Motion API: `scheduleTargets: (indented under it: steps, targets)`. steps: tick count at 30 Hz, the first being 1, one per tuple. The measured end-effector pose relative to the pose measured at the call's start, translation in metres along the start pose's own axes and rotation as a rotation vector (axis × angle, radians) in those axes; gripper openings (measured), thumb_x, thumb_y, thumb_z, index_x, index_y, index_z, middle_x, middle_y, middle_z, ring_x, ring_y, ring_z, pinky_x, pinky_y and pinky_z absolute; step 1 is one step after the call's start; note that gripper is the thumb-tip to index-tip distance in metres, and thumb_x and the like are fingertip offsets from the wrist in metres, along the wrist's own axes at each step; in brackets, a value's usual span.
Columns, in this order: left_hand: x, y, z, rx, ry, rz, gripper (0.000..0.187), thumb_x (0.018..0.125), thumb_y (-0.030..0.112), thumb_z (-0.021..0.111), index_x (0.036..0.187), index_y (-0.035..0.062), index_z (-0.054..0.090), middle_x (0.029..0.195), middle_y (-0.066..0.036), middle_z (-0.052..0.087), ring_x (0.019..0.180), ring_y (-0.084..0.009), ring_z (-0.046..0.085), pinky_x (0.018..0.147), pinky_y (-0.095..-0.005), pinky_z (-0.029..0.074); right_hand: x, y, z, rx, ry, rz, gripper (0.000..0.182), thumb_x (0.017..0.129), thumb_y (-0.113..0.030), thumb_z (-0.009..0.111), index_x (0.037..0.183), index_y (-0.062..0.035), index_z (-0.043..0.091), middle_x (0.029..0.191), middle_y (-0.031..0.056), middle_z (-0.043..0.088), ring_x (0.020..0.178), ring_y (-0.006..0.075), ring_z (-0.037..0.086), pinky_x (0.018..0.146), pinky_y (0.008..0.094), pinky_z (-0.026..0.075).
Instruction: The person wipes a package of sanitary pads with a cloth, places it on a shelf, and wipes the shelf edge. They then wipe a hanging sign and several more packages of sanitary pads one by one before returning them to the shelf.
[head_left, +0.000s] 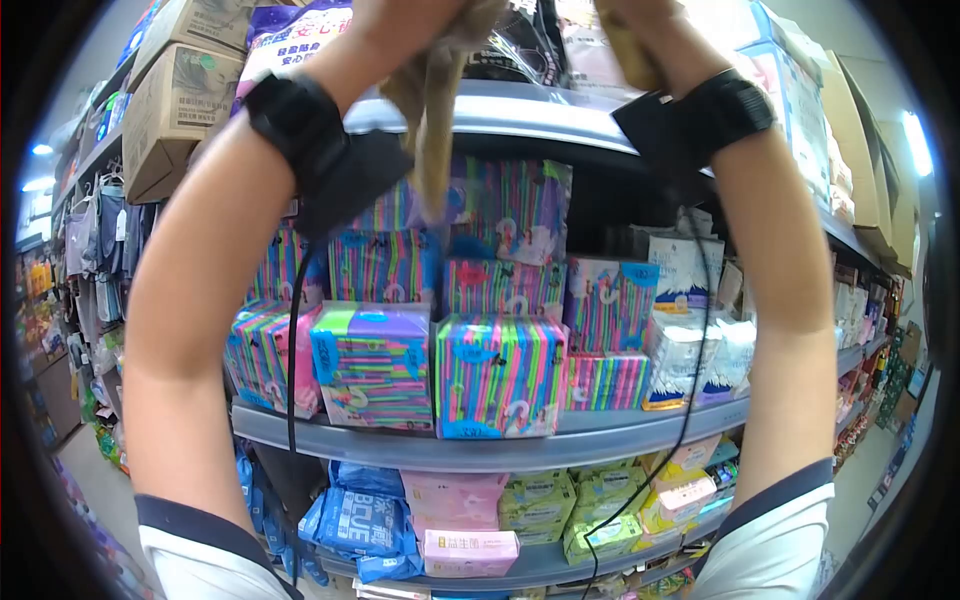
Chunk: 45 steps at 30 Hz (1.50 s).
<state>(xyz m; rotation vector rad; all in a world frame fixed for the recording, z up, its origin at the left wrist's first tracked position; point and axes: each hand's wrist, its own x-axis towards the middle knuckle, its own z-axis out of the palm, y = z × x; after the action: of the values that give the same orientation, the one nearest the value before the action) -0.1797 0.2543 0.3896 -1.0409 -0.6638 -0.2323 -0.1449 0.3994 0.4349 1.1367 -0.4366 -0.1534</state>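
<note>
Both my arms reach up to the top edge of the view, with a black device strapped on each wrist. My left hand [425,20] is cut off by the frame, beside blurred tan material [432,120] that hangs in front of the shelf. My right hand [645,22] is also cut off, with more tan material [622,42] along it. The fingers cannot be made out. Between the hands, a black package [515,50] lies on the upper shelf [540,118]. Below are stacked striped colourful packs [500,375].
The middle shelf [500,450] also bears white packs [680,355]. Lower down are blue bags [365,520], pink packs [455,495] and green packs [535,505]. Cardboard boxes [185,100] stand at upper left, and clothes [105,235] hang behind them. Black cables dangle from both wrist devices.
</note>
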Motion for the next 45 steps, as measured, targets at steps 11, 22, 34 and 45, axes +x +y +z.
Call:
scheduleTargets:
  steps: [11,22,34,45]
  targets:
    - [-0.078,0.016,-0.006,0.289,-0.436,-0.034,0.032,0.066,0.013,0.065,0.095,0.0166,0.050,0.085,0.001,0.051,0.085,-0.0229,0.053,0.068,-0.0355,0.045,-0.102,-0.061,-0.056,-0.291,-0.760,0.174,0.016,0.075,-0.017,0.058,0.086,-0.0062,0.060,0.093,0.0017,0.054,0.093,0.0202,0.049,0.079,0.0330,0.040]
    - [-0.078,0.027,-0.025,0.288,-0.523,-0.083,0.028,0.071,0.009,0.063,0.094,0.0079,0.047,0.091,-0.007,0.052,0.090,-0.0301,0.051,0.073,-0.0355,0.042,-0.141,-0.011,-0.243,-0.780,-0.858,0.193,0.015,0.076,-0.020,0.052,0.072,-0.0073,0.059,0.086,0.0024,0.052,0.086,0.0189,0.050,0.074,0.0347,0.040]
    - [-0.070,0.070,0.039,0.426,-0.488,-0.216,0.029,0.071,0.009,0.059,0.097,0.0118,0.047,0.093,-0.006,0.053,0.091,-0.0284,0.051,0.074,-0.0386,0.043,-0.126,-0.084,-0.083,-0.502,-0.588,0.462,0.017,0.077,-0.019,0.053,0.069,-0.0043,0.057,0.084,0.0101,0.051,0.083,0.0263,0.054,0.062,0.0368,0.049]
    - [-0.084,0.034,-0.001,0.308,-0.506,-0.201,0.031,0.076,0.002,0.055,0.105,0.0055,0.043,0.100,-0.013,0.051,0.097,-0.0348,0.048,0.079,-0.0366,0.039,-0.152,-0.009,-0.267,-0.749,-0.918,0.383,0.018,0.083,-0.021,0.054,0.086,-0.0052,0.060,0.086,0.0082,0.052,0.075,0.0283,0.056,0.062,0.0361,0.046]
